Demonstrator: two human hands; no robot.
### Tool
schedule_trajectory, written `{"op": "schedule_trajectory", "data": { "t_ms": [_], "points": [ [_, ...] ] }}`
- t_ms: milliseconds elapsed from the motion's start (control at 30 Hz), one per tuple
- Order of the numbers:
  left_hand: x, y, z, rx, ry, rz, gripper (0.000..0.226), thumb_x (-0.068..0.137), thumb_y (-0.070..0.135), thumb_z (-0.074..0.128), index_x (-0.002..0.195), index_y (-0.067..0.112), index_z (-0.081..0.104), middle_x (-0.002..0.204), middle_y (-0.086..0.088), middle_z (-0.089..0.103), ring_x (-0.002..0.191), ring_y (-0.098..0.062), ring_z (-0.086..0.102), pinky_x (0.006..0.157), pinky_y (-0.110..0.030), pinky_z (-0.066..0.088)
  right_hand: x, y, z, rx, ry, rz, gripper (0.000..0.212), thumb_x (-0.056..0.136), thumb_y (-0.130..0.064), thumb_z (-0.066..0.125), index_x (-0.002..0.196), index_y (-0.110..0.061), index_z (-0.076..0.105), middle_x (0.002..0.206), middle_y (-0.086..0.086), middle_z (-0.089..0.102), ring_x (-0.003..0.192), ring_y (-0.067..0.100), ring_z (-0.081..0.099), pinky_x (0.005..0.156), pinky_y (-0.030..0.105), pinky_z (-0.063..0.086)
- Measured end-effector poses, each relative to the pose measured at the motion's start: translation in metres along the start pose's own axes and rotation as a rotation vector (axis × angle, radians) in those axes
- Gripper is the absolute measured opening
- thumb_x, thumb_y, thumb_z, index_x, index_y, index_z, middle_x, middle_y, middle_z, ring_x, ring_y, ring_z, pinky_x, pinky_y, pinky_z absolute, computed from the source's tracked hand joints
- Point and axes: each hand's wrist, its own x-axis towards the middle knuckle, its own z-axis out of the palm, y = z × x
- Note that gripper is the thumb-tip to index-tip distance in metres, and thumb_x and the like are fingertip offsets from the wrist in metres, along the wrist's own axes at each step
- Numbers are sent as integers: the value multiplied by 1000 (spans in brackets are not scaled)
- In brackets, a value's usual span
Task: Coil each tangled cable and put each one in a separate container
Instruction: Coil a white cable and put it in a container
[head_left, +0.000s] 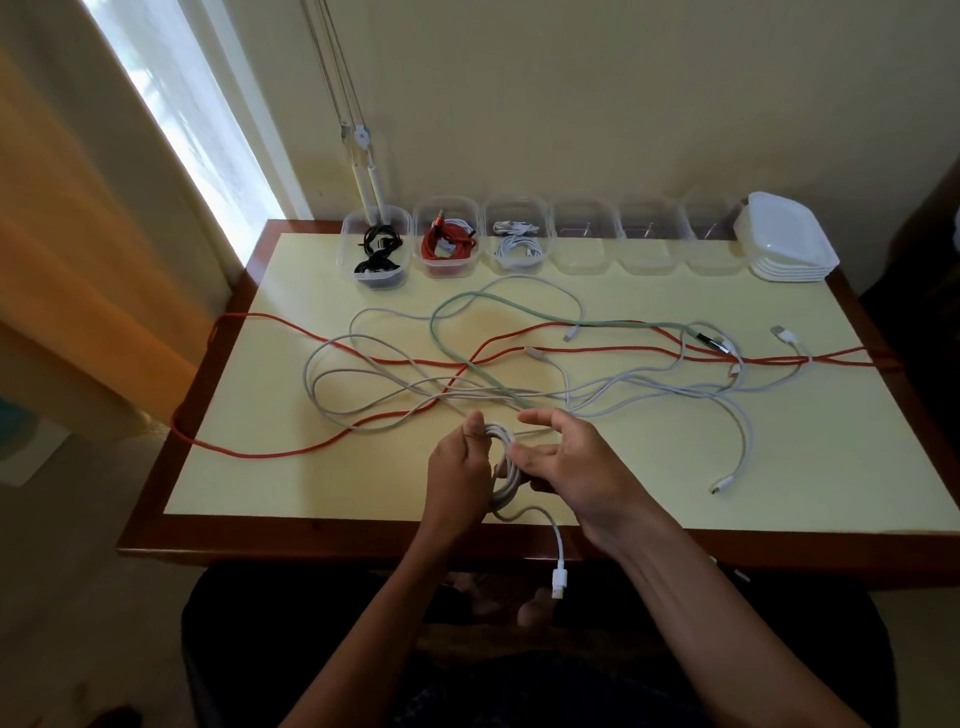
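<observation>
A half-wound white cable coil (503, 467) sits between my two hands above the table's near edge. My left hand (457, 478) grips the coil from the left, thumb up. My right hand (571, 467) holds it from the right with the index finger stretched out. The coil's loose tail hangs over the table edge and ends in a white plug (559, 583). Behind my hands lies a tangle of white cables (363, 384), a pale green cable (467, 301) and a long red cable (270, 452) that runs off both table sides.
Along the back of the table (260, 499) stands a row of clear containers: one with a black cable (375, 249), one with a red cable (445, 241), one with a white cable (517, 240), then three empty ones (649, 244). White lids (789, 244) are stacked at the back right.
</observation>
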Motion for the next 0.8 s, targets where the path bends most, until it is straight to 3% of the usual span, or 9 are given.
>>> {"op": "schedule_trajectory", "data": {
  "t_ms": [133,233,300,367,433,500,567,667,800],
  "points": [
    [-3,-2,-1,-227,-157,-127,53,107,30,29,67,8,56,52,1,55,47,-6,51,49,-19,40,6,-1,-1,378,-47,136,31,93,7,51,121,-7,51,84,19,69,69,22,67,69,33,54],
    [-1,-3,-1,-283,-178,-128,54,106,33,30,70,5,60,58,-4,60,56,-15,55,56,-25,43,11,4,-3,854,-168,286,32,91,11,45,120,-1,46,86,19,65,67,24,63,63,34,57],
    [1,-5,0,-241,-157,-102,56,106,34,30,73,-1,58,62,-13,56,58,-20,52,56,-32,40,11,11,-3,920,-199,288,39,86,6,51,122,-7,45,83,15,66,66,22,64,62,32,57],
    [1,-7,3,-160,-107,-62,58,106,34,29,75,-7,55,63,-20,56,56,-25,50,53,-38,40,12,15,-3,784,-137,238,32,89,4,53,119,-6,47,82,15,68,68,23,65,64,34,56],
    [0,-10,5,-48,-25,-23,57,106,35,28,73,-4,53,64,-22,57,58,-32,53,55,-46,42,9,14,-1,438,1,133,17,94,0,56,110,-7,52,86,17,72,74,24,66,70,36,53],
    [0,-12,5,56,69,-18,52,106,34,28,68,5,49,59,-9,51,56,-23,49,54,-43,38,8,16,0,18,191,-21,11,93,-12,65,100,-10,57,88,13,73,77,20,65,69,31,50],
    [0,-9,4,131,154,-11,47,106,30,29,64,14,44,56,0,45,51,-15,41,50,-36,30,5,17,0,-141,313,-160,13,93,-23,66,91,-11,63,78,7,70,71,17,63,66,30,50],
    [2,-9,0,212,237,17,42,106,27,30,67,19,44,51,3,42,46,-10,39,45,-23,25,-1,15,1,-176,177,-220,31,93,-33,64,75,-8,69,59,-3,59,57,10,53,61,31,47],
    [0,-8,1,250,226,85,38,105,28,29,74,16,47,52,6,42,46,-7,40,44,-19,29,-7,15,7,-195,-13,-192,29,93,-27,65,73,-8,70,64,2,58,63,11,52,61,29,45]
  ]
}}
